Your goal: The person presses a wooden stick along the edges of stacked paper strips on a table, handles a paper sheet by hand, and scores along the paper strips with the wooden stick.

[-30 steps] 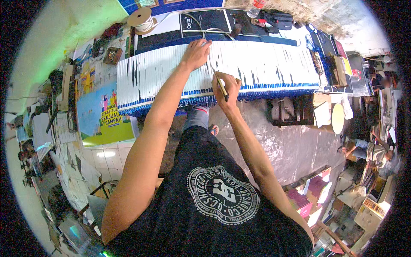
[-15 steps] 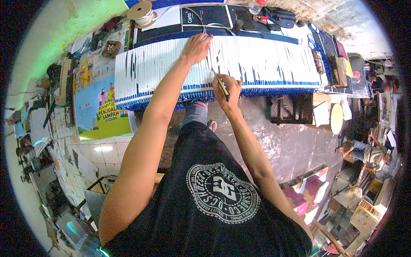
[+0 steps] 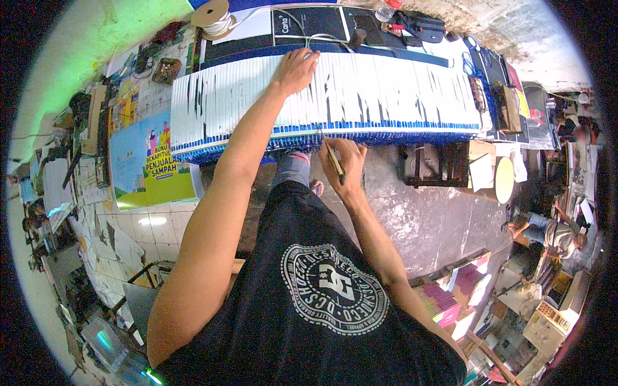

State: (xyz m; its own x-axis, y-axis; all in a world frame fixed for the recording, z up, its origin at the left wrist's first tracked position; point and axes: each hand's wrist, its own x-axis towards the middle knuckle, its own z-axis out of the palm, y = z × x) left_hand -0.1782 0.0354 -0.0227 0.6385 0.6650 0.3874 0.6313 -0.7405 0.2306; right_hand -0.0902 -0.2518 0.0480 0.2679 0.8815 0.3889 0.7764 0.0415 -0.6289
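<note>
A long row of thin white booklet-like pieces (image 3: 386,90), packed side by side with dark gaps between some, stretches across the bench. Blue bands and loose blue fringe (image 3: 399,133) line its near edge. My left hand (image 3: 296,72) lies on the row's far part, fingers bent at the far edge and holding nothing I can see. In my right hand (image 3: 347,164) is a slim cutter knife (image 3: 335,161) with a tan and dark handle. This hand is closed around it just off the near edge, and the thin blade tip points at the blue-banded edge.
A spool of white cord (image 3: 214,18) stands at the back left, near black boards (image 3: 309,24). A printed poster sheet (image 3: 151,164) hangs at the left. Under the bench's right end is a dark crate (image 3: 434,164). Another person (image 3: 557,233) sits far right.
My right hand has drawn the knife toward me, from over the white row to just off its near edge. The left hand has stayed in place.
</note>
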